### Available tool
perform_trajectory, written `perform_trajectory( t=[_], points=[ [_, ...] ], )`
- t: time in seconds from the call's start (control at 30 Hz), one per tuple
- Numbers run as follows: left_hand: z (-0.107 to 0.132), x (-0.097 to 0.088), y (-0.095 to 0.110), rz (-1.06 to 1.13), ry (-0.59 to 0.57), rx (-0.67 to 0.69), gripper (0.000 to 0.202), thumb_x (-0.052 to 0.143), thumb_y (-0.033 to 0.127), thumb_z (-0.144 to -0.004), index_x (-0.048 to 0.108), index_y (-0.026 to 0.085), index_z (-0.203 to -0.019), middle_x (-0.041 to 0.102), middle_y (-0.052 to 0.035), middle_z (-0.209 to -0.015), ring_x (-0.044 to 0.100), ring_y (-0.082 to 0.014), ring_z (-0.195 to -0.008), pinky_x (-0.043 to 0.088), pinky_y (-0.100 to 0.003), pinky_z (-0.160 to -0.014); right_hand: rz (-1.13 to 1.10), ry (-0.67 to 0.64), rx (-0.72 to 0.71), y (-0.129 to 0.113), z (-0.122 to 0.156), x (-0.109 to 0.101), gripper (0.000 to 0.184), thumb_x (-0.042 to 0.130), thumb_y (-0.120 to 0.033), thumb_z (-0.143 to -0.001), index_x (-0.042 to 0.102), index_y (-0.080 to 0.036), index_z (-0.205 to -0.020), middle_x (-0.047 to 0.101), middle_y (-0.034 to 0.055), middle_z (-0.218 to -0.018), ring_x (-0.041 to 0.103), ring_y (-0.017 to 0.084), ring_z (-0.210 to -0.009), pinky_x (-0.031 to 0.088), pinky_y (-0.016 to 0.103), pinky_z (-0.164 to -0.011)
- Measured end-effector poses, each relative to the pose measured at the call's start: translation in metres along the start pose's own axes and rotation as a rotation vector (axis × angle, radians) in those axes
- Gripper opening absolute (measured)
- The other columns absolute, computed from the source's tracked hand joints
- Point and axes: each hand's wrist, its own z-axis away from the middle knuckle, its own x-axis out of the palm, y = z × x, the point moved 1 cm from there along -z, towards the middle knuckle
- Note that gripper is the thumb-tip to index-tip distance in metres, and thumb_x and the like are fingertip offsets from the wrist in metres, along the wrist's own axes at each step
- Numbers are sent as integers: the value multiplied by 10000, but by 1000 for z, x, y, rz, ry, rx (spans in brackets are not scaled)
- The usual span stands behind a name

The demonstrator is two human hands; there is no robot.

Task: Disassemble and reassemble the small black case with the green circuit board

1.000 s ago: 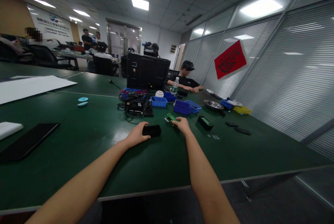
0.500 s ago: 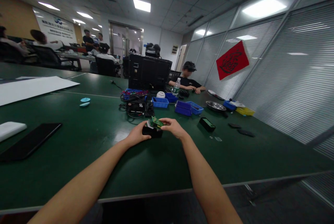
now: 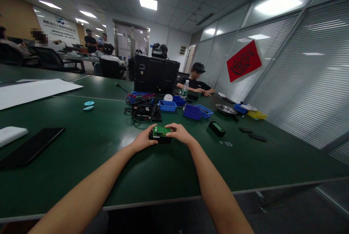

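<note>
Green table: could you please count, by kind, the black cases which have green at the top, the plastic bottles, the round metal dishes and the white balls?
Black cases: 2, one held in the left hand, one farther right
Plastic bottle: 1
Round metal dish: 1
White ball: 1
Total: 5

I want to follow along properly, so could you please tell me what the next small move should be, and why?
Probably a gentle downward press by the right hand on the green circuit board: the board appears to sit raised over the black case, with the left hand holding the case.
</note>
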Motion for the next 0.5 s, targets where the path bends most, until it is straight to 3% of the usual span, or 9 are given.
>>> perform_trajectory(
  t=[0.37, 0.5],
  points=[
    [-1, 3, -3, -28, 5, -1, 841, 667, 307, -593, 269, 253, -1332, 567, -33, -1029, 557, -172, -862, 423, -291, -796, 96, -36, -33, 3, -1, 6, 395, 718, -251, -606, 639, -179, -986, 537, 33, -908, 484, 119, -744, 408, 261, -717],
    [-1, 5, -7, -33, 24, -2, 854, 668, 295, -588, 254, 253, -1334, 565, -31, -1051, 562, -170, -866, 425, -292, -803, 72, 46, 27, 2, 0, 1, 404, 661, -315, -671, 606, -177, -1046, 559, 48, -970, 500, 128, -788, 410, 274, -749]
  ],
)
